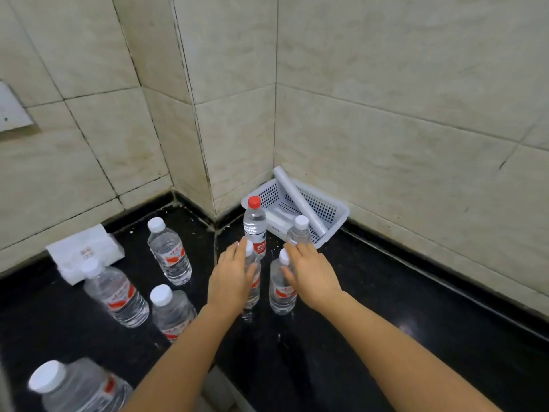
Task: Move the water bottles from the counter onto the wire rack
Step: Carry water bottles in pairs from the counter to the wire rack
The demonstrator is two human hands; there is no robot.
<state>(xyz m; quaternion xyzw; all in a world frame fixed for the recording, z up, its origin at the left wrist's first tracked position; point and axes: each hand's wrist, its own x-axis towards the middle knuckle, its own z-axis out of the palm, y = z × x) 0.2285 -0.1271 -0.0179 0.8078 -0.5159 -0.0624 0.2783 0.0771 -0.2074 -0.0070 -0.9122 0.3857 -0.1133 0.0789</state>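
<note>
Several clear water bottles stand on the black counter [371,337]. My left hand [230,281] reaches forward with straight fingers along the left side of a white-capped bottle [254,288], its thumb lying across the bottle's front. To the right, my right hand [312,276] is stretched out the same way beside another white-capped bottle [279,295], thumb against its shoulder. Its fingertips reach a small bottle [299,231] behind. A taller red-capped bottle [255,226] stands just beyond both hands. No wire rack is in view.
More bottles stand at the left [170,252], [117,294], [173,315] and at the bottom left [77,388]. A white perforated basket [337,211] holding a white roll [297,200] sits in the tiled corner. A tissue pack [84,251] leans on the left wall.
</note>
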